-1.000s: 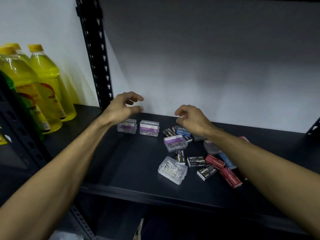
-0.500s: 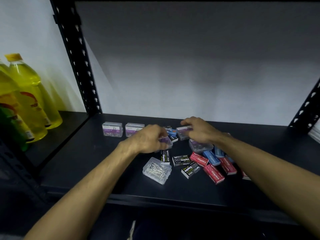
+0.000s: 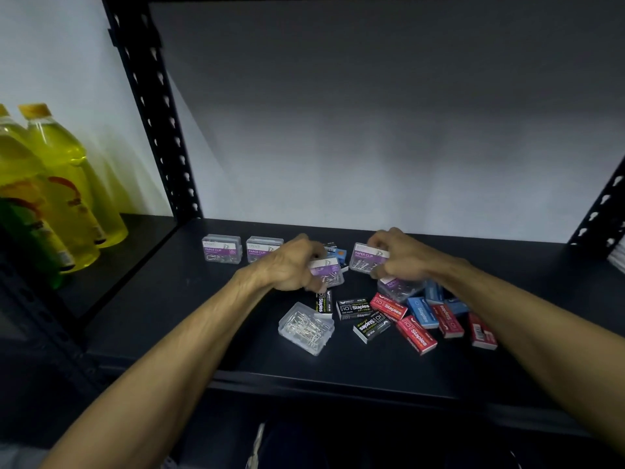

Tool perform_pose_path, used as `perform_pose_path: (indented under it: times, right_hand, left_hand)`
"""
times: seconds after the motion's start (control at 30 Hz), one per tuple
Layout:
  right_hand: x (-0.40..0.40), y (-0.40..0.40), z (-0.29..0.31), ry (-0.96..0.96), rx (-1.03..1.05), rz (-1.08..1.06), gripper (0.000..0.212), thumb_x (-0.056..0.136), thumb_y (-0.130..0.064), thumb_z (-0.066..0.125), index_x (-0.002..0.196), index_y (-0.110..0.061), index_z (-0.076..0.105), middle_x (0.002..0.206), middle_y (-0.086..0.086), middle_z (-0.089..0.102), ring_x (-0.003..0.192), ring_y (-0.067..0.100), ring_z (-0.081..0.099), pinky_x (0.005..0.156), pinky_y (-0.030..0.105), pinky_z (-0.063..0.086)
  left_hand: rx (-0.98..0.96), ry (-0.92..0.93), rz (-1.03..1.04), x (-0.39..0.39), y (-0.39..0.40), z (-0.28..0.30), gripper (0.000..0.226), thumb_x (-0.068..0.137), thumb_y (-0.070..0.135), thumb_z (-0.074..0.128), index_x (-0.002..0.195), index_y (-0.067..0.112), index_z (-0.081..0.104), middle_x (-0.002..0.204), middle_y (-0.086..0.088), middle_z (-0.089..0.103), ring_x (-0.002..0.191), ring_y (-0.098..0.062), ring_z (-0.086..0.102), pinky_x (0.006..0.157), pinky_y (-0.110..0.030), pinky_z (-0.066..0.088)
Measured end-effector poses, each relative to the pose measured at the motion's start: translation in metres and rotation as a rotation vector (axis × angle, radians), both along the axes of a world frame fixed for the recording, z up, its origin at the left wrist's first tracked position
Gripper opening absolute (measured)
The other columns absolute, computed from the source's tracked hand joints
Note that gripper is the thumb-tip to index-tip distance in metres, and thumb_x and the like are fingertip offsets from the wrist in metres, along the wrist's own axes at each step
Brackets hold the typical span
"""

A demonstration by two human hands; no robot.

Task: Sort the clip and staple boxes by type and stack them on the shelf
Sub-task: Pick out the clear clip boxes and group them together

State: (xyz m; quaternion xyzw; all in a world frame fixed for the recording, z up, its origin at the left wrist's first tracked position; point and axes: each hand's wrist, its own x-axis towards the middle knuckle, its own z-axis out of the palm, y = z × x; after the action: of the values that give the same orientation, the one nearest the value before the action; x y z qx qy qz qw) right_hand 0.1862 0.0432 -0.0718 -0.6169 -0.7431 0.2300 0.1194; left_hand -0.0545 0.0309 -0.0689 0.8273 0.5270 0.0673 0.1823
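On the dark shelf [image 3: 169, 326] two clear paper clip boxes with purple labels [image 3: 222, 249] [image 3: 263, 249] stand side by side at the back left. My left hand [image 3: 287, 265] grips a third paper clip box [image 3: 327, 270] over the pile. My right hand [image 3: 395, 255] holds another paper clip box [image 3: 365, 258], lifted above one more clip box [image 3: 399, 287]. A clear box of loose clips [image 3: 306, 328] lies in front. Black [image 3: 353, 308], red [image 3: 416, 335] and blue staple boxes [image 3: 422, 311] lie scattered to the right.
Yellow liquid bottles [image 3: 67, 184] stand on the neighbouring shelf at left, behind a black perforated upright [image 3: 159, 130]. A white wall backs the shelf. Another upright [image 3: 605, 204] rises at the right edge.
My left hand swung from the back-left boxes to the pile and closed on a paper clip box. My right hand picked up another clip box. The view shifted right.
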Motion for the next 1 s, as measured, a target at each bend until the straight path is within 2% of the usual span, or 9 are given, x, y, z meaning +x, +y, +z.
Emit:
perform_pose_path:
  times: [0.13,0.37,0.47,0.6,0.73,0.83,0.93,1.0]
  right_hand:
    - [0.005,-0.006,-0.001,0.069,0.017,0.011,0.043,0.08,-0.015,0.077,0.11,-0.028,0.049,0.111,-0.004,0.058,0.086,0.013,0.064,0.062,0.026,0.049]
    - [0.007,-0.019,0.002,0.15,0.029,0.009,0.036,0.086,-0.007,0.069,0.11,-0.026,0.051,0.105,-0.007,0.059,0.088,0.011,0.064,0.061,0.024,0.05]
    - [0.007,-0.024,0.004,0.177,0.051,0.001,0.035,0.087,-0.008,0.069,0.11,-0.027,0.051,0.105,-0.008,0.061,0.087,0.011,0.065,0.06,0.023,0.05]
    - [0.001,-0.031,0.011,0.181,0.067,0.032,0.032,0.087,-0.01,0.069,0.106,-0.029,0.052,0.103,-0.009,0.064,0.088,0.011,0.066,0.068,0.03,0.054]
    - [-0.016,-0.036,0.019,0.184,0.089,0.067,0.033,0.087,-0.009,0.07,0.107,-0.03,0.053,0.102,-0.01,0.065,0.092,0.01,0.063,0.077,0.032,0.053]
    - [-0.035,-0.04,0.021,0.196,0.087,0.104,0.035,0.086,-0.008,0.07,0.108,-0.029,0.054,0.101,-0.009,0.066,0.094,0.01,0.063,0.082,0.033,0.053]
    - [-0.054,-0.043,0.02,0.196,0.089,0.139,0.037,0.084,-0.007,0.071,0.109,-0.029,0.055,0.1,-0.01,0.066,0.097,0.01,0.063,0.085,0.034,0.051]
    - [-0.07,-0.045,0.019,0.194,0.1,0.16,0.038,0.084,-0.006,0.072,0.11,-0.027,0.056,0.101,-0.009,0.065,0.096,0.011,0.063,0.085,0.033,0.052]
  left_hand:
    - [-0.06,-0.14,-0.028,-0.002,0.004,-0.004,0.065,0.074,0.02,0.085,0.131,0.022,0.053,0.117,0.001,0.054,0.106,-0.02,0.058,0.091,-0.033,0.049]
    - [-0.192,-0.358,-0.032,-0.006,0.006,-0.007,0.054,0.076,-0.004,0.078,0.119,0.021,0.059,0.094,0.003,0.062,0.085,-0.016,0.064,0.078,-0.031,0.057]
    - [-0.2,-0.379,-0.019,-0.01,0.006,-0.006,0.055,0.076,-0.004,0.078,0.121,0.019,0.059,0.097,-0.002,0.063,0.09,-0.022,0.065,0.086,-0.039,0.058]
    - [-0.205,-0.395,0.003,-0.026,0.002,-0.001,0.054,0.076,-0.003,0.078,0.123,0.016,0.06,0.105,-0.008,0.069,0.099,-0.027,0.067,0.092,-0.037,0.056]
    - [-0.194,-0.424,0.029,-0.052,-0.005,0.009,0.05,0.074,-0.009,0.076,0.118,0.011,0.063,0.107,-0.012,0.07,0.101,-0.032,0.067,0.094,-0.042,0.055]
    - [-0.185,-0.432,0.056,-0.075,-0.012,0.014,0.049,0.074,-0.013,0.074,0.116,0.009,0.063,0.11,-0.014,0.067,0.096,-0.029,0.066,0.087,-0.041,0.057]
    - [-0.209,-0.449,0.092,-0.097,-0.017,0.015,0.049,0.075,-0.018,0.071,0.115,0.009,0.061,0.107,-0.011,0.064,0.087,-0.021,0.065,0.07,-0.031,0.059]
    - [-0.217,-0.445,0.124,-0.115,-0.02,0.016,0.048,0.075,-0.018,0.07,0.115,0.008,0.061,0.104,-0.014,0.064,0.086,-0.022,0.066,0.066,-0.028,0.059]
